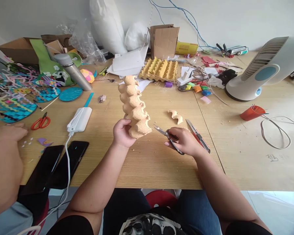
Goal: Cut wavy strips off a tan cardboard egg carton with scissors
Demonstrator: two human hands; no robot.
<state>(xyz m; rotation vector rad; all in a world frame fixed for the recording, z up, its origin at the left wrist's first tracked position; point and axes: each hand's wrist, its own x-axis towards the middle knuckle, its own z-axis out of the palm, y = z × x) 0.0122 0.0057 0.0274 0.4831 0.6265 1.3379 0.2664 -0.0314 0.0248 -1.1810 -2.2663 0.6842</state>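
Observation:
My left hand (123,133) grips the lower end of an egg carton strip (134,106), a tan piece with a row of bumps, held up over the table. Its right edge is ragged. My right hand (182,140) is closed around dark-handled scissors (170,137), whose blades point left toward the strip's lower corner without touching it. Just beyond this hand lies a curled carton scrap (175,116). A red and black utility knife (198,136) rests on the table beside my right hand, its blade out. Another scrap is partly hidden behind the fingers.
Farther back sits a yellow egg tray (159,69) near a cardboard box (164,40). A white fan (262,70) and a red cup (252,113) stand at right. On the left are phones (68,164), a power bank (79,119), red scissors (40,122) and another person's arm (6,156).

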